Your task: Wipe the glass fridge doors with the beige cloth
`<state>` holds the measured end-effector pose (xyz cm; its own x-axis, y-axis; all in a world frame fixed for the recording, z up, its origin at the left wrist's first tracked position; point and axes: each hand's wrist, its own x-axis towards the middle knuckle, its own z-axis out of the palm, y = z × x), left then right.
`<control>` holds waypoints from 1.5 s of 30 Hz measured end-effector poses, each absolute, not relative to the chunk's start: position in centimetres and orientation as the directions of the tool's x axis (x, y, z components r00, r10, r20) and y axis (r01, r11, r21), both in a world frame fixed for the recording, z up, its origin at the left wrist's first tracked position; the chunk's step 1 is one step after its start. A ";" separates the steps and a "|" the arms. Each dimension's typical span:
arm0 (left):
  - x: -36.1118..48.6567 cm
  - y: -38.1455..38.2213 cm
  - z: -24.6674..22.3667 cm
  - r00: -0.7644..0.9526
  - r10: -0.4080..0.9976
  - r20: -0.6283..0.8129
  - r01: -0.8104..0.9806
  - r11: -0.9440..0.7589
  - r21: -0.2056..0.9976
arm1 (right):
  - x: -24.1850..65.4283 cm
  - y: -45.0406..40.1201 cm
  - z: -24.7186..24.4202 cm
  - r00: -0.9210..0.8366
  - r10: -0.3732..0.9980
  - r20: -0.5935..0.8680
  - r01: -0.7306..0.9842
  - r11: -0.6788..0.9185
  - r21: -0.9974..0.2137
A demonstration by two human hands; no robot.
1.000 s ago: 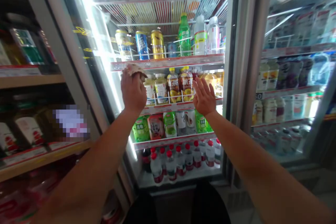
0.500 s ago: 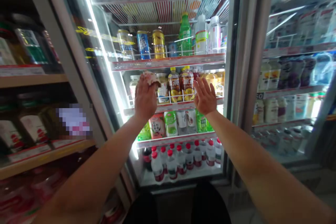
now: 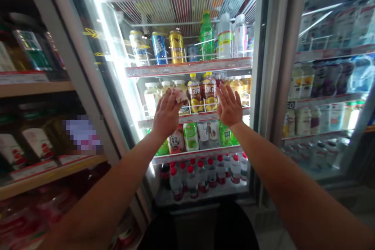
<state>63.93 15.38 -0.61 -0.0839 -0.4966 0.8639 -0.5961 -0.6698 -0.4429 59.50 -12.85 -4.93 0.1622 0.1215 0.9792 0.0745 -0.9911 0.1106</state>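
Observation:
My left hand [image 3: 166,115] is raised in front of the lit drinks fridge and holds a crumpled pinkish-white cloth [image 3: 180,95] at its fingertips, before the jars of the middle shelf. My right hand [image 3: 230,105] is up at the same height with its fingers spread and nothing in it. Between the two hands stand brown tea bottles with yellow caps [image 3: 194,93]. Whether either palm touches a glass door cannot be made out.
Cans [image 3: 176,47] and a green bottle [image 3: 207,35] stand on the shelf above. Red-capped bottles [image 3: 191,181] fill the bottom. A metal door frame [image 3: 279,66] and another fridge are on the right, wooden shelves [image 3: 38,88] on the left.
My left hand has moved a little right and down with the cloth, uncovering jars on the left of the middle shelf. My right hand has hardly moved.

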 end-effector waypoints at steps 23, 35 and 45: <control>65.0 19.0 0.2 -0.095 -0.354 0.931 -0.616 -0.713 -0.334 | 59.2 -12.6 -4.9 0.143 0.134 0.981 0.060 -0.990 0.127; 63.9 16.8 -4.4 -0.046 -0.296 0.954 -0.766 -0.602 -0.224 | 58.3 -8.7 -5.5 0.124 0.402 0.907 0.238 -0.900 0.366; 60.8 19.5 -7.5 0.096 -0.569 0.817 -0.871 -0.445 -0.208 | 59.7 -1.9 -4.7 0.081 0.659 0.748 0.470 -0.687 0.554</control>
